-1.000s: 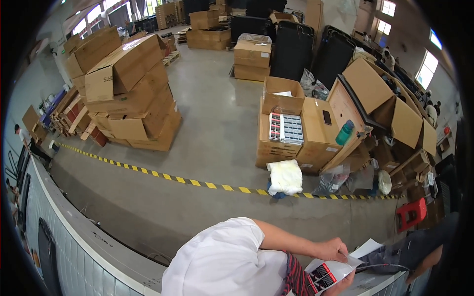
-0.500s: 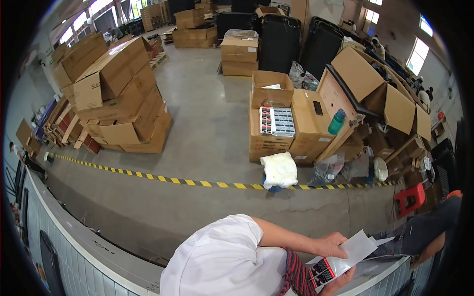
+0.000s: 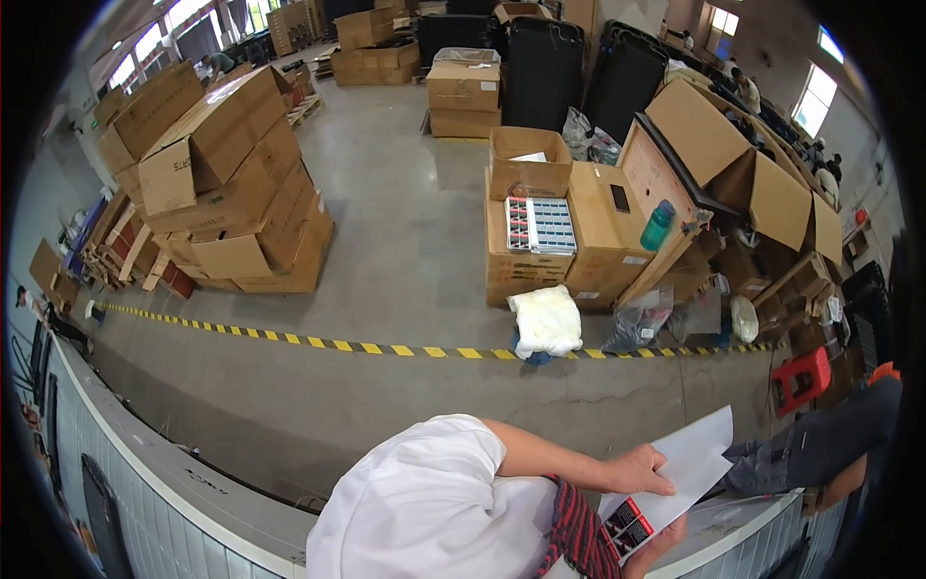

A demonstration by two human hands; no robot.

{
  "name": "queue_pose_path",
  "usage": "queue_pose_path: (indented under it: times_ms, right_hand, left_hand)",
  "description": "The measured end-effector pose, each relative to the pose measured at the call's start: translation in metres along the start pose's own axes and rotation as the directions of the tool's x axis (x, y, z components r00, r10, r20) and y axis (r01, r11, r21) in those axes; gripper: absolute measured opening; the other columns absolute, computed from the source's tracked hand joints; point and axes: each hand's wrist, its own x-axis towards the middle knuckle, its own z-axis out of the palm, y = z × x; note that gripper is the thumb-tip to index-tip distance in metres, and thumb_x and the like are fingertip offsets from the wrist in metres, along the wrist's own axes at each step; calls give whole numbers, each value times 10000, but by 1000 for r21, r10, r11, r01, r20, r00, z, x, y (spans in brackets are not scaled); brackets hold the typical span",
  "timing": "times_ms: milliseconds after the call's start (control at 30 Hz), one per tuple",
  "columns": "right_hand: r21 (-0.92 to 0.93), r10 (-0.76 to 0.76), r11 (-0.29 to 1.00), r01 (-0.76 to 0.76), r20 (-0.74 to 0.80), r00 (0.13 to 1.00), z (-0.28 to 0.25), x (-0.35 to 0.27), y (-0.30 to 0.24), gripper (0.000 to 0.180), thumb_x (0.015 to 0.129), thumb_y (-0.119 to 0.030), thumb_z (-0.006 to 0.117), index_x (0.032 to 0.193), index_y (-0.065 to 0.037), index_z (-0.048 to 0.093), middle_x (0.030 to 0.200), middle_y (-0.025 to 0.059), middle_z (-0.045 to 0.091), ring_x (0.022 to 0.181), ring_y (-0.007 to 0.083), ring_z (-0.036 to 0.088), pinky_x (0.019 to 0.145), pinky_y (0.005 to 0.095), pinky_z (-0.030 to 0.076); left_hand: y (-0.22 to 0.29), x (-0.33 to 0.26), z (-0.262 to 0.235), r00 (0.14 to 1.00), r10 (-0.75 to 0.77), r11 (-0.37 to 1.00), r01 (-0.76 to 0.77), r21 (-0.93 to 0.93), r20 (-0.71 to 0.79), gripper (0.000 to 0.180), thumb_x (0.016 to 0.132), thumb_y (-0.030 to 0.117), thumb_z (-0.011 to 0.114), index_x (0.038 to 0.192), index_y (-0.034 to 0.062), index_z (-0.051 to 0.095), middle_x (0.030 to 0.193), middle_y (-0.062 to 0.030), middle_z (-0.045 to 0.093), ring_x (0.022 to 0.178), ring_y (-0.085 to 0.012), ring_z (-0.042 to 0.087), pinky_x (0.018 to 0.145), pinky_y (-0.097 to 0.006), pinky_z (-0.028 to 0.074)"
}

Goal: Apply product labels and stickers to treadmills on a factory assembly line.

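Observation:
A white sheet (image 3: 696,454) with a small red and black printed panel (image 3: 629,527) at its near left corner is between my two hands. My left hand (image 3: 640,471) reaches in from a white sleeve, fingers closed on the sheet's upper side. From below, my right hand (image 3: 661,548) grips the near edge beside the printed panel; its fingers are partly hidden under the sheet. Red and dark striped knit fabric (image 3: 579,531) lies just left of the panel. Under the sheet, a pale long surface (image 3: 719,521) is partly covered.
Person in dark trousers (image 3: 805,449) is close at the right, near a red stool (image 3: 801,378). Yellow-black floor tape (image 3: 405,350) runs across. Beyond it stand cartons (image 3: 603,217) with stacked printed sheets (image 3: 550,226), a teal bottle (image 3: 658,226) and a white bundle (image 3: 547,320). Boxes (image 3: 241,212) pile up left.
The white sheet now stretches farther up and right as one broad piece; the narrow strip at its right end no longer shows. My left hand has shifted slightly left and remains on the sheet.

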Motion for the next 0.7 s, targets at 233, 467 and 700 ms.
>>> queue_pose_path:
  times_ms: [233,467,700]
  right_hand:
    - [289,205,940,-180,-58,977,-2,-5,22,326,818,-219,396,935,38,558,834,98,574,720,191,564,610,300,469]
    - [-83,-120,991,106,-185,975,8,-2,13,181,672,-70,586,835,8,573,746,106,564,672,220,557,596,277,435]
    - [-42,-52,998,40,-351,935,-3,-11,0,243,650,-88,644,861,12,580,821,116,577,755,214,559,669,269,433]
  left_hand:
    - [5,7,-8,994,-36,997,29,72,104,226,700,194,635,808,-4,618,738,-60,614,708,-105,549,657,-262,445]
    - [-8,16,-6,963,-198,968,221,-118,181,309,762,213,600,956,-26,570,891,-68,595,791,-124,553,716,-264,451]
    - [-32,44,-1,812,-332,820,500,-279,480,228,778,69,547,992,-3,520,881,-61,575,760,-134,565,682,-265,470]
